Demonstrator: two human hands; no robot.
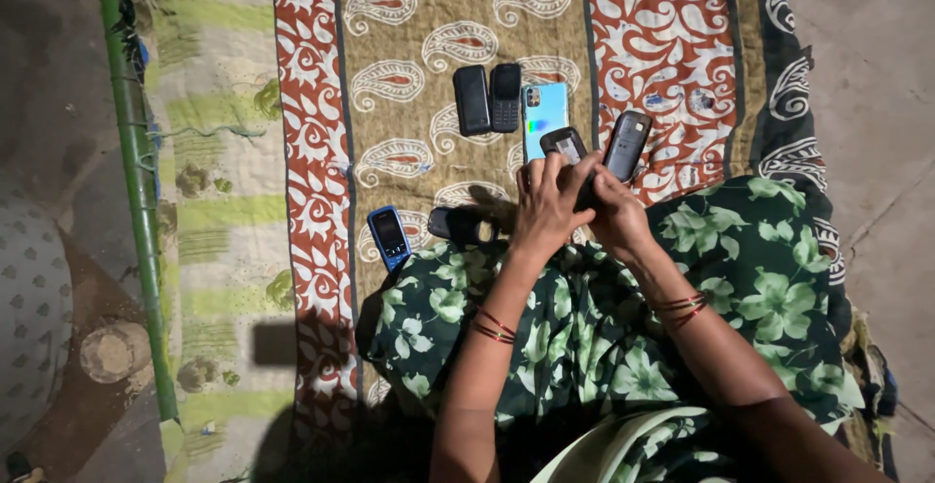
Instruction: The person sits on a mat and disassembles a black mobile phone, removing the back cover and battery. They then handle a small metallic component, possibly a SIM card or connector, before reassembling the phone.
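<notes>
My left hand [547, 203] and my right hand [616, 212] meet over my lap and both grip a small dark keypad phone [565, 142], its upper end sticking out above my fingers. Just right of it a second dark phone [626, 144] lies on the patterned cloth [409, 74], close to my right hand. Thin red bangles sit on both wrists. The lower part of the held phone is hidden by my fingers.
Two dark phones [471, 99] [505, 96] and a light blue smartphone [544, 113] lie side by side further away. A blue keypad phone [389, 235] and a dark one [450, 223] lie left of my knee. A green pole [136, 181] runs along the left.
</notes>
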